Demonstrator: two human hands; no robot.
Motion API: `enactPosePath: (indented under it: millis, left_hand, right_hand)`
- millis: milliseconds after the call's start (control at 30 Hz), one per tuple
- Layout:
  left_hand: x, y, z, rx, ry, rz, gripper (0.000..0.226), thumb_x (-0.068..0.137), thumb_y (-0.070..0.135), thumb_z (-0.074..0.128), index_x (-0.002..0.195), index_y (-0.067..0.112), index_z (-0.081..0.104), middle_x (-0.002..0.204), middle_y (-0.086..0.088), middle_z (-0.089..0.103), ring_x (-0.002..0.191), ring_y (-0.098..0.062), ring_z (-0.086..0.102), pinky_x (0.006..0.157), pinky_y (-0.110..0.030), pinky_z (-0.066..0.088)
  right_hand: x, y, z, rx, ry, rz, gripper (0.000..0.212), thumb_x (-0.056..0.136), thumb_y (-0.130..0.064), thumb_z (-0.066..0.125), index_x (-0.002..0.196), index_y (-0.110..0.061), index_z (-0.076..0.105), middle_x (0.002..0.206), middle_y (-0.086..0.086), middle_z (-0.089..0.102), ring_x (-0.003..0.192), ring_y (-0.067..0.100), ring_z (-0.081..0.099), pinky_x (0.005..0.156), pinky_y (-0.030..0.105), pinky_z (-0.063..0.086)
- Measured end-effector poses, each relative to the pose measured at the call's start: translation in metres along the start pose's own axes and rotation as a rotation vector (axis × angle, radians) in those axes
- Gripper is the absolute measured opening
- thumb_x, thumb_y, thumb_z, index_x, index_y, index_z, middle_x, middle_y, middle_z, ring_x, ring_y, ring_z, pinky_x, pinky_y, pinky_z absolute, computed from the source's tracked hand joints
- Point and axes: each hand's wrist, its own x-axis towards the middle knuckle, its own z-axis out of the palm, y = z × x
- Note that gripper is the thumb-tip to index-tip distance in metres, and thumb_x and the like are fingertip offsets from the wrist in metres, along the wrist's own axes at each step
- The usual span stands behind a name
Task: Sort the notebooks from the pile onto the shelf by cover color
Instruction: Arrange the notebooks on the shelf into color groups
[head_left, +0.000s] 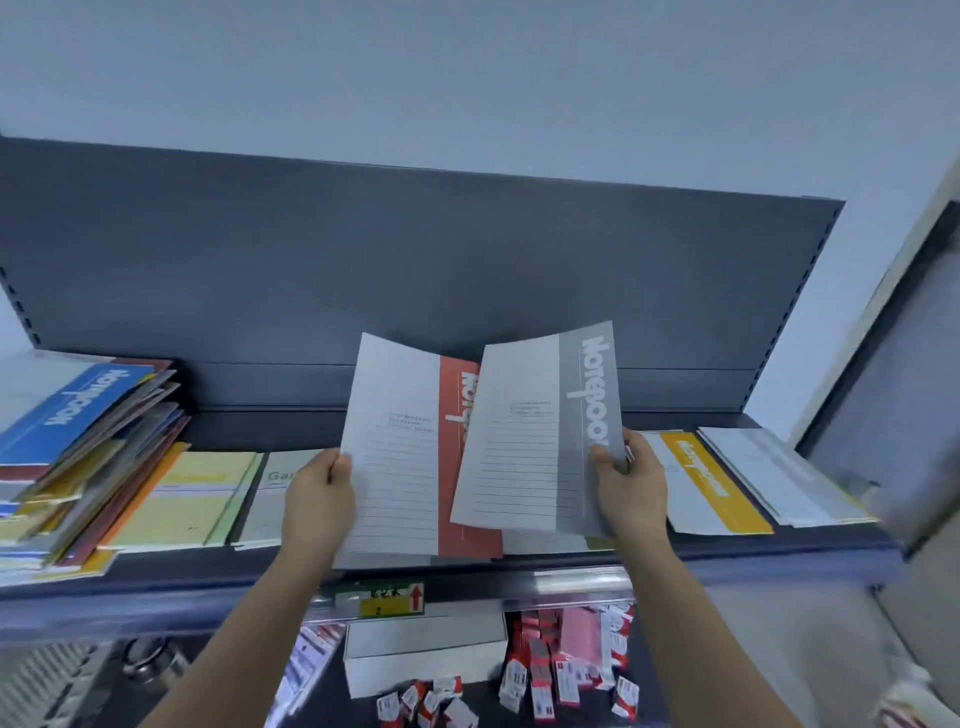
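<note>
Head view: person faces a dark shelf (779, 553), both hands raised over its middle, near the front edge.
Left hand (319, 499): grips the red-band notebook (400, 457) by its left edge, thumb on the cover, fingers behind.
Right hand (631, 483): grips the grey-band notebook (530, 441) at its lower right edge, thumb on top.
Overlap: grey-band notebook sits in front of the red-band one and covers part of its red band; both tilted up off the shelf, covers toward the camera.
Pile (88, 467): messy stack at the shelf's left end, edges fanned out, blue notebook (78, 405) on top.
Left of middle: yellow-green notebook (192, 499) lies flat beside the pile; pale grey-green notebook (267, 504) just right of it, partly behind the left hand.
Right end: yellow-band notebook (711, 483) lies flat just beside the right hand; white notebooks (779, 478) stacked next to it.
Under the held pair: another flat cover, mostly hidden, colour cannot tell.
Back panel (415, 260): dark, behind the shelf.
Front edge: price label (382, 597) with a red arrow, below the left wrist.
Lower level: white box (423, 654), small red-and-white packets (561, 670) scattered around it.
</note>
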Motion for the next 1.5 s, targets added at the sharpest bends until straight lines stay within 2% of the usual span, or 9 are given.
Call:
enactPosePath:
  millis: [167,267,400,600,767,933,1067,1333,1500]
  left_hand:
    - [0.011,-0.013,0.022,0.052,-0.047,-0.079,0.031,0.103,0.02,0.035,0.09,0.006,0.06,0.081,-0.009,0.058,0.072,-0.021,0.048,0.06,-0.029,0.034]
    - [0.021,-0.019,0.037,0.049,-0.066,-0.114,0.03,0.103,0.021,0.035,0.092,0.008,0.059,0.088,-0.009,0.059,0.079,-0.023,0.05,0.07,-0.032,0.037]
    - [0.033,-0.021,0.058,0.063,-0.086,-0.147,0.029,0.103,0.02,0.034,0.083,0.014,0.054,0.083,-0.006,0.054,0.075,-0.019,0.047,0.074,-0.033,0.037]
    - [0.044,-0.029,0.061,0.121,-0.082,-0.189,0.028,0.102,0.015,0.037,0.078,0.01,0.051,0.08,-0.009,0.053,0.07,-0.022,0.045,0.059,-0.03,0.032]
    - [0.044,-0.036,0.052,0.254,-0.027,-0.199,0.03,0.099,0.01,0.037,0.073,0.003,0.05,0.075,-0.014,0.052,0.07,-0.028,0.045,0.06,-0.034,0.03]
    - [0.037,-0.034,0.043,0.425,-0.005,-0.194,0.029,0.1,0.011,0.037,0.096,-0.003,0.062,0.096,-0.019,0.061,0.088,-0.034,0.052,0.072,-0.035,0.035]
    - [0.03,-0.035,0.043,0.57,0.015,-0.183,0.03,0.101,0.014,0.038,0.113,-0.001,0.06,0.113,-0.023,0.062,0.102,-0.039,0.055,0.078,-0.037,0.039]
    - [0.029,-0.037,0.045,0.758,-0.16,-0.239,0.056,0.091,0.042,0.056,0.138,0.014,0.039,0.123,-0.013,0.058,0.107,-0.033,0.057,0.083,-0.038,0.047]
    - [0.024,-0.038,0.047,0.846,-0.207,-0.185,0.059,0.094,0.038,0.053,0.145,0.019,0.032,0.134,-0.014,0.041,0.117,-0.033,0.05,0.093,-0.043,0.047]
  right_hand:
    - [0.03,0.026,-0.008,-0.082,-0.027,0.119,0.022,0.096,-0.02,0.054,0.117,-0.023,0.058,0.107,0.002,0.065,0.095,0.026,0.061,0.084,0.044,0.053]
    - [0.043,0.039,-0.009,-0.109,-0.023,0.17,0.026,0.096,-0.02,0.053,0.121,-0.022,0.057,0.108,0.001,0.064,0.098,0.027,0.06,0.087,0.046,0.052]
    - [0.062,0.052,-0.009,-0.175,-0.038,0.218,0.027,0.095,-0.02,0.054,0.121,-0.019,0.058,0.107,0.003,0.063,0.1,0.03,0.059,0.091,0.051,0.05]
    - [0.08,0.067,-0.013,-0.268,-0.161,0.246,0.024,0.095,-0.021,0.054,0.118,-0.016,0.058,0.109,0.005,0.064,0.1,0.028,0.059,0.092,0.05,0.05]
    - [0.09,0.077,-0.017,-0.339,-0.251,0.227,0.03,0.095,-0.022,0.054,0.124,-0.015,0.057,0.115,0.007,0.063,0.1,0.026,0.057,0.088,0.042,0.048]
    - [0.092,0.084,-0.017,-0.465,-0.346,0.171,0.033,0.096,-0.024,0.054,0.126,-0.011,0.055,0.119,0.009,0.062,0.092,0.02,0.052,0.078,0.031,0.041]
    - [0.09,0.087,-0.014,-0.565,-0.392,0.143,0.03,0.095,-0.029,0.054,0.12,-0.013,0.056,0.115,0.008,0.063,0.087,0.02,0.051,0.075,0.03,0.04]
    - [0.086,0.081,-0.006,-0.756,-0.428,0.126,0.035,0.092,-0.028,0.05,0.122,-0.013,0.042,0.093,0.003,0.053,0.078,0.023,0.052,0.065,0.031,0.041]
    - [0.08,0.079,-0.003,-0.902,-0.422,0.059,0.041,0.093,-0.027,0.046,0.132,-0.015,0.042,0.116,0.012,0.05,0.087,0.026,0.052,0.066,0.031,0.041]
